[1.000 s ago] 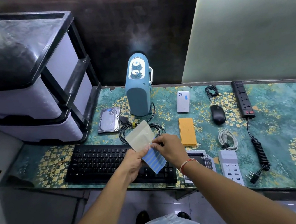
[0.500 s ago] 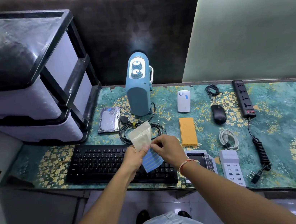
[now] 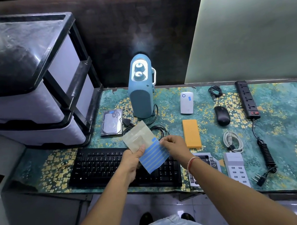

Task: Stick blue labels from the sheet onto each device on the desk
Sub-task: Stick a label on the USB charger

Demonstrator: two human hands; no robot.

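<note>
My left hand [image 3: 132, 160] holds the label sheet [image 3: 149, 150] above the black keyboard [image 3: 101, 165]; its upper part is bare yellowish backing, its lower part carries blue strips. My right hand [image 3: 175, 146] pinches a small blue label [image 3: 154, 140] at the sheet's right edge. The hard drive [image 3: 111, 122] and the white power bank [image 3: 186, 103] each carry a blue label. The blue heater [image 3: 141, 92], orange power bank [image 3: 191, 133], black mouse [image 3: 222, 115], power strip [image 3: 247, 99] and white USB charger [image 3: 236, 168] lie on the desk.
A black-and-white drawer unit [image 3: 27, 86] stands at the left end of the desk. Coiled cables [image 3: 233, 140] and a black cord [image 3: 158, 130] lie among the devices. A drive caddy [image 3: 209, 161] sits under my right wrist. The floral desk mat [image 3: 288, 131] spreads to the right.
The sheet has unfolded flatter, and my right hand has peeled a small blue label up at its right edge. Both hands stay over the keyboard.
</note>
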